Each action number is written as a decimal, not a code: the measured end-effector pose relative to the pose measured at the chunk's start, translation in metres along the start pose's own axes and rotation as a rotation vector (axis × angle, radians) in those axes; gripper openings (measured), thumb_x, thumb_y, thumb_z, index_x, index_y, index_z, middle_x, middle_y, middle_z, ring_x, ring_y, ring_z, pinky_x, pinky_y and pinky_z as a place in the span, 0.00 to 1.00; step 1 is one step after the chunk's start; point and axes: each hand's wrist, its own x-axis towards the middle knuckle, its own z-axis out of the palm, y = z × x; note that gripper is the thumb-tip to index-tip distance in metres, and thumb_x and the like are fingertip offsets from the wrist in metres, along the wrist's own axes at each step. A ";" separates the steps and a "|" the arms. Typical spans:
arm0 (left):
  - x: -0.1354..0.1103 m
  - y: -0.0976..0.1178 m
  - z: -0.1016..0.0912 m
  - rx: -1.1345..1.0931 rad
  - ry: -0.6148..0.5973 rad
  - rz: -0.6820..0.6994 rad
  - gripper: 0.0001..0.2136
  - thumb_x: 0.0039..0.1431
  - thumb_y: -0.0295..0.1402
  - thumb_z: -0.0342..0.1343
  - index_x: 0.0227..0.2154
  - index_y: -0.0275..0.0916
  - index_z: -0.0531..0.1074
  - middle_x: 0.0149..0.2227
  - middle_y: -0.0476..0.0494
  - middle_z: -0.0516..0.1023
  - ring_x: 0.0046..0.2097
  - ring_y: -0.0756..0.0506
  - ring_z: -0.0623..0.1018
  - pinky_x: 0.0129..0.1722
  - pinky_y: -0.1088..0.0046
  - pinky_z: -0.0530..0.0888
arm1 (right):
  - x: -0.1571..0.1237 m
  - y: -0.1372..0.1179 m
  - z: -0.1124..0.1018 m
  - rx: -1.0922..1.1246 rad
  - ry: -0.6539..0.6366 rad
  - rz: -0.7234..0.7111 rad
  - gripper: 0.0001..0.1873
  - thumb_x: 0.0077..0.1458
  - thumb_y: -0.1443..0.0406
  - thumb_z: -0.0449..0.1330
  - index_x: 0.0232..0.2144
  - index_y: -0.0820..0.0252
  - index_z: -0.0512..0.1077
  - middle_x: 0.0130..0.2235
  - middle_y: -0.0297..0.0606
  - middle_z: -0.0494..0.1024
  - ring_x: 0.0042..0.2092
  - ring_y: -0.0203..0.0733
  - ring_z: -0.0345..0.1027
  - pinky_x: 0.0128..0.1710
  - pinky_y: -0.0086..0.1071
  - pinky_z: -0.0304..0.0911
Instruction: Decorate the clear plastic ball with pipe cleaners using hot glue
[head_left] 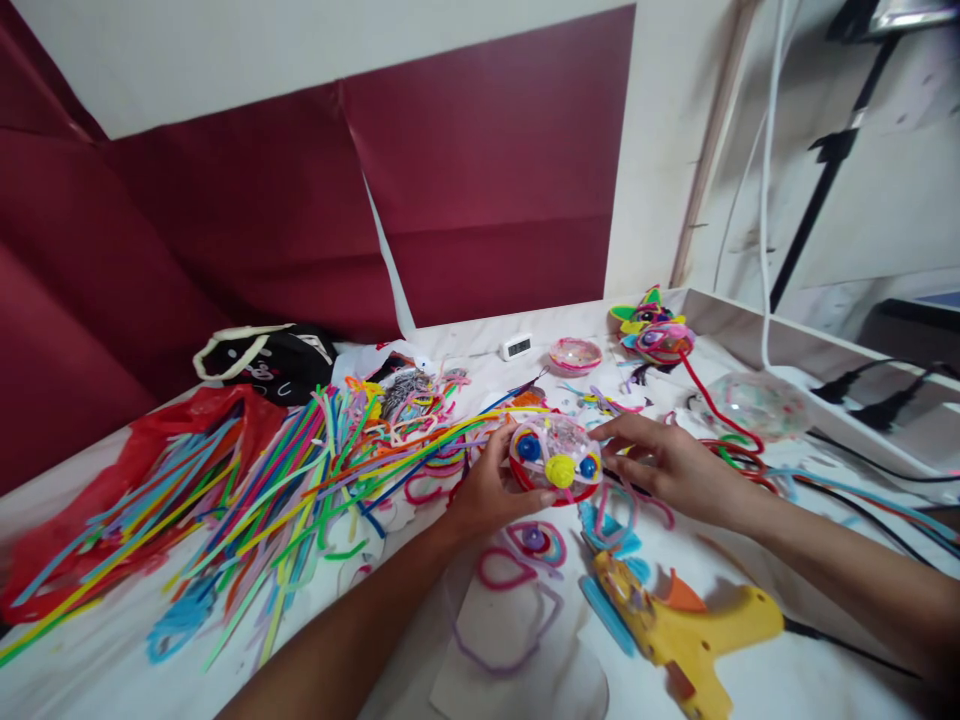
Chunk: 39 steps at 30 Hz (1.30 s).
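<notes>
Near the middle of the table, my left hand (499, 482) is wrapped round the left side of a clear plastic bowl decorated as a face (553, 462). The face has blue round eyes, a yellow coiled nose and a red pipe-cleaner rim. On its other side my right hand (651, 458) has its fingers bent at the edge; whether they grip it is hard to see. Just below lie a purple-centred coiled eye (533, 540) and bent pink and lilac pipe-cleaner loops (508, 570). A yellow glue gun (675, 625) rests on its side under my right forearm.
Heaps of coloured pipe cleaners (300, 500) and a red plastic bag (135, 470) cover the left. Behind stand a black pouch (277, 362), a small white digital display (516, 347), a pink-rimmed bowl (575, 356) and a finished-looking pipe-cleaner figure (656, 335). Cables (877, 450) run at right.
</notes>
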 end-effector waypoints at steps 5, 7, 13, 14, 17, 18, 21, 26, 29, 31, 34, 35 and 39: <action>-0.001 0.004 -0.001 -0.006 -0.045 0.030 0.39 0.45 0.38 0.68 0.58 0.43 0.56 0.60 0.36 0.65 0.60 0.36 0.67 0.56 0.61 0.69 | 0.000 0.003 -0.001 -0.016 0.003 0.019 0.17 0.53 0.61 0.55 0.45 0.60 0.72 0.41 0.44 0.78 0.36 0.43 0.74 0.33 0.35 0.71; -0.002 0.007 -0.001 -0.029 -0.073 0.037 0.36 0.48 0.39 0.66 0.58 0.43 0.56 0.60 0.36 0.65 0.61 0.36 0.66 0.55 0.62 0.69 | 0.000 0.006 -0.002 -0.013 0.011 0.027 0.17 0.53 0.61 0.55 0.45 0.59 0.72 0.41 0.43 0.78 0.37 0.43 0.75 0.35 0.36 0.72; -0.003 0.011 -0.001 -0.014 -0.091 0.040 0.34 0.50 0.41 0.64 0.58 0.41 0.57 0.60 0.36 0.64 0.61 0.36 0.65 0.56 0.61 0.68 | -0.005 0.012 -0.005 -0.012 -0.013 0.064 0.17 0.56 0.58 0.55 0.46 0.59 0.71 0.42 0.43 0.78 0.40 0.45 0.73 0.39 0.39 0.71; -0.003 0.012 -0.001 -0.005 -0.095 0.045 0.35 0.49 0.40 0.64 0.58 0.41 0.56 0.61 0.35 0.64 0.62 0.36 0.65 0.57 0.61 0.68 | -0.006 0.012 -0.005 -0.005 -0.016 0.068 0.17 0.56 0.58 0.56 0.46 0.59 0.71 0.41 0.43 0.78 0.40 0.45 0.73 0.38 0.38 0.71; -0.003 0.011 -0.002 0.020 -0.112 0.065 0.37 0.48 0.39 0.65 0.59 0.40 0.55 0.62 0.35 0.62 0.62 0.36 0.64 0.58 0.61 0.66 | -0.008 0.012 -0.005 0.017 -0.016 0.072 0.16 0.55 0.59 0.56 0.45 0.59 0.71 0.40 0.42 0.79 0.39 0.45 0.73 0.38 0.38 0.71; -0.003 0.010 -0.003 0.030 -0.119 0.072 0.38 0.48 0.39 0.65 0.60 0.40 0.54 0.62 0.35 0.62 0.63 0.36 0.64 0.59 0.60 0.66 | -0.009 0.012 -0.006 0.018 -0.013 0.072 0.16 0.55 0.59 0.57 0.45 0.58 0.71 0.41 0.43 0.78 0.40 0.45 0.73 0.39 0.38 0.71; -0.003 0.007 -0.004 0.080 -0.134 0.086 0.41 0.48 0.39 0.66 0.62 0.40 0.51 0.64 0.34 0.59 0.64 0.36 0.62 0.60 0.59 0.64 | -0.013 0.012 -0.010 -0.004 0.010 0.071 0.16 0.55 0.58 0.57 0.45 0.57 0.72 0.44 0.43 0.78 0.42 0.46 0.74 0.41 0.38 0.71; -0.002 0.005 -0.005 0.192 -0.120 0.100 0.41 0.48 0.41 0.65 0.63 0.41 0.52 0.64 0.36 0.60 0.63 0.35 0.63 0.61 0.59 0.63 | -0.029 0.005 -0.019 -0.109 0.072 0.018 0.17 0.58 0.57 0.54 0.46 0.56 0.72 0.46 0.44 0.77 0.44 0.47 0.73 0.41 0.39 0.71; -0.002 0.007 -0.004 0.255 -0.104 0.114 0.41 0.49 0.42 0.65 0.63 0.43 0.52 0.64 0.37 0.60 0.62 0.35 0.64 0.62 0.59 0.63 | -0.044 -0.001 -0.021 -0.219 0.090 -0.028 0.16 0.60 0.58 0.53 0.47 0.55 0.71 0.47 0.44 0.77 0.48 0.48 0.72 0.45 0.41 0.69; -0.002 0.009 -0.003 0.292 -0.094 0.122 0.40 0.50 0.43 0.64 0.63 0.44 0.53 0.63 0.38 0.60 0.62 0.36 0.65 0.61 0.58 0.63 | -0.056 -0.005 -0.021 -0.274 0.095 -0.064 0.15 0.60 0.60 0.54 0.48 0.53 0.71 0.49 0.43 0.76 0.50 0.49 0.71 0.47 0.42 0.69; -0.003 0.010 -0.002 0.349 -0.072 0.134 0.39 0.50 0.44 0.64 0.63 0.44 0.55 0.63 0.38 0.61 0.62 0.35 0.64 0.62 0.57 0.62 | -0.077 -0.008 -0.018 -0.343 0.053 -0.091 0.17 0.58 0.62 0.55 0.50 0.51 0.70 0.52 0.42 0.75 0.53 0.50 0.69 0.49 0.42 0.69; -0.003 0.010 -0.001 0.369 -0.069 0.139 0.39 0.50 0.44 0.64 0.63 0.44 0.55 0.63 0.38 0.61 0.62 0.35 0.64 0.62 0.57 0.62 | -0.084 -0.009 -0.017 -0.373 0.022 -0.091 0.19 0.58 0.63 0.55 0.52 0.50 0.69 0.54 0.42 0.74 0.54 0.50 0.69 0.50 0.42 0.69; -0.003 0.012 0.000 0.432 -0.060 0.154 0.38 0.51 0.46 0.62 0.63 0.46 0.55 0.64 0.39 0.58 0.63 0.36 0.62 0.62 0.58 0.60 | -0.110 -0.017 -0.011 -0.521 -0.108 -0.169 0.31 0.51 0.69 0.55 0.59 0.49 0.62 0.59 0.41 0.68 0.58 0.51 0.65 0.52 0.44 0.69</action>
